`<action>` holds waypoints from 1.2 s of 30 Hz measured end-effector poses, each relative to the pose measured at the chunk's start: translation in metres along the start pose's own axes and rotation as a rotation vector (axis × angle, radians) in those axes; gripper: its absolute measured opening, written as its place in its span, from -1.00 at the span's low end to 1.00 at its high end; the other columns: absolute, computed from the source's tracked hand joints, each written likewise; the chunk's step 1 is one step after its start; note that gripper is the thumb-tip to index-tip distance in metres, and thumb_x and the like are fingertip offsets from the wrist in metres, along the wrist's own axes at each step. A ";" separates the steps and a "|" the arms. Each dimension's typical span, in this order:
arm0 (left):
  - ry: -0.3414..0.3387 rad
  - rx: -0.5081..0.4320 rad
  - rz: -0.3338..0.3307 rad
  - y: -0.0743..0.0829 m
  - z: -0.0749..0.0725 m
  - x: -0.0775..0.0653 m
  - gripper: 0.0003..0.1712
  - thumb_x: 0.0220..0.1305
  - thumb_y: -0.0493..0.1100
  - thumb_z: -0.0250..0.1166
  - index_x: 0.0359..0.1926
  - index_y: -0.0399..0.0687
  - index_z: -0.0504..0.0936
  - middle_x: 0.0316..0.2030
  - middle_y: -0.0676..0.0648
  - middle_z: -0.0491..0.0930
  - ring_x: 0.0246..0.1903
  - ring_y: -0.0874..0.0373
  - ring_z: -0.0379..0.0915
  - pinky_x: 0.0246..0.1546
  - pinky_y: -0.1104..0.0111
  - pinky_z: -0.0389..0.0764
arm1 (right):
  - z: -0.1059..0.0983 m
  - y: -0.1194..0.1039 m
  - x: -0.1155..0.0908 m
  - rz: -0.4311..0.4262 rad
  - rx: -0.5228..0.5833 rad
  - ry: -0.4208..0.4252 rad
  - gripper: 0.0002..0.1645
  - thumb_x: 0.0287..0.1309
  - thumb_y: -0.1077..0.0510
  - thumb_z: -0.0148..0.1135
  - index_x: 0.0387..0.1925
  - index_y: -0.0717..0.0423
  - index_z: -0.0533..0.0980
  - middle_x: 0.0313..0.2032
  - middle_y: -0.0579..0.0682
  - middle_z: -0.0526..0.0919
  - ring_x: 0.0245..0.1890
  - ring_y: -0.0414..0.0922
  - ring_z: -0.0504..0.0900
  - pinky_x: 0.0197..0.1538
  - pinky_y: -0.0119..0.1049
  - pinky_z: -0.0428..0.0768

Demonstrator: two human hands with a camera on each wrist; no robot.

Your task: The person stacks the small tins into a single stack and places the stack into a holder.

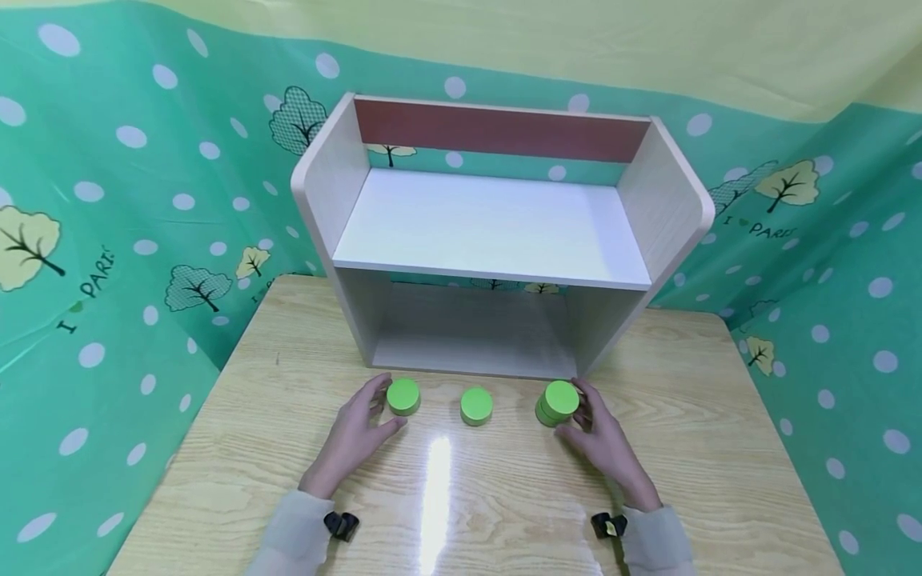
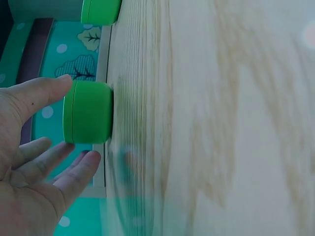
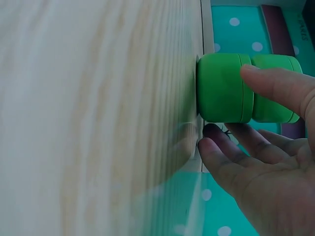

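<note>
Three spots on the table hold green round lidded tins in a row. By the left tin (image 1: 403, 397) is my left hand (image 1: 353, 436), thumb and fingers spread around its near left side. The left wrist view shows the thumb at the lid's edge and a gap below the lower fingers. A single tin (image 1: 476, 406) stands in the middle. At the right, an upper tin (image 1: 562, 395) sits on a lower tin (image 3: 221, 88). My right hand (image 1: 605, 440) is around this stack, its thumb overlapping the tins and its fingers loosely bent along the other side.
Just behind the tins stands a white two-level shelf (image 1: 497, 228) with a brown-red back strip (image 1: 504, 128). The wooden table (image 1: 504, 496) has a bright light reflection in front. A green dotted curtain (image 1: 108, 240) hangs around the back and sides.
</note>
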State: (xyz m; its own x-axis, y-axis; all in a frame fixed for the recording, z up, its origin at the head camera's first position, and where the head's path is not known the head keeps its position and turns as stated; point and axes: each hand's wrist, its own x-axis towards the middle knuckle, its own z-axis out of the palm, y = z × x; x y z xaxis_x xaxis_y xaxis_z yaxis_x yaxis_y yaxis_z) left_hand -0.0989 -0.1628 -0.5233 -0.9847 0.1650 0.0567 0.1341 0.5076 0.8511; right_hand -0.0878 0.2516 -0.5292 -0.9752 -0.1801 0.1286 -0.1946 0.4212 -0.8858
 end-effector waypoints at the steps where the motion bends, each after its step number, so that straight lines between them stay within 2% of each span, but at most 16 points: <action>1: 0.001 -0.003 -0.001 0.000 0.000 0.000 -0.08 0.13 -0.23 0.53 0.43 -0.26 0.26 0.31 -0.30 0.38 0.24 -0.19 0.39 0.16 0.19 0.56 | 0.000 0.000 0.000 0.004 0.005 -0.001 0.00 0.09 0.44 0.41 0.46 0.38 0.06 0.28 0.44 0.37 0.24 0.32 0.41 0.25 0.08 0.46; 9: 0.004 -0.034 0.002 -0.002 0.005 0.003 -0.06 0.11 -0.24 0.53 0.44 -0.28 0.24 0.32 -0.31 0.35 0.24 -0.19 0.39 0.17 0.19 0.56 | 0.001 0.001 0.001 0.082 0.026 -0.021 -0.01 0.13 0.41 0.40 0.49 0.28 0.07 0.33 0.39 0.34 0.32 0.24 0.35 0.30 0.05 0.42; 20: 0.004 -0.051 -0.029 -0.001 0.008 0.005 -0.05 0.11 -0.34 0.51 0.45 -0.31 0.20 0.33 -0.36 0.33 0.25 -0.23 0.38 0.17 0.22 0.55 | 0.003 0.003 0.002 0.090 0.032 -0.031 -0.03 0.17 0.41 0.37 0.49 0.28 0.06 0.36 0.38 0.30 0.34 0.22 0.31 0.33 0.06 0.37; 27: 0.026 -0.065 -0.053 0.001 0.008 0.006 -0.08 0.11 -0.36 0.50 0.44 -0.28 0.23 0.29 -0.33 0.39 0.22 -0.22 0.41 0.14 0.25 0.57 | 0.004 0.003 0.003 0.084 0.003 -0.034 -0.04 0.17 0.41 0.37 0.49 0.29 0.06 0.36 0.39 0.28 0.35 0.24 0.30 0.33 0.07 0.38; 36: 0.046 -0.080 -0.036 0.000 0.010 0.007 -0.10 0.10 -0.38 0.49 0.43 -0.27 0.25 0.26 -0.31 0.44 0.20 -0.20 0.44 0.12 0.25 0.59 | 0.004 0.001 0.003 0.087 -0.011 -0.035 -0.04 0.18 0.38 0.38 0.49 0.26 0.07 0.36 0.40 0.28 0.35 0.28 0.31 0.32 0.12 0.38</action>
State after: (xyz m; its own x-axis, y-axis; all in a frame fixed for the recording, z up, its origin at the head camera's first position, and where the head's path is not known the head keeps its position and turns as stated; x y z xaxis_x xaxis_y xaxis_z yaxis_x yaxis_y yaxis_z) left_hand -0.1048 -0.1534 -0.5282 -0.9930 0.1082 0.0478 0.0913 0.4432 0.8918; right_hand -0.0903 0.2475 -0.5314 -0.9842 -0.1731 0.0361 -0.1111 0.4464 -0.8879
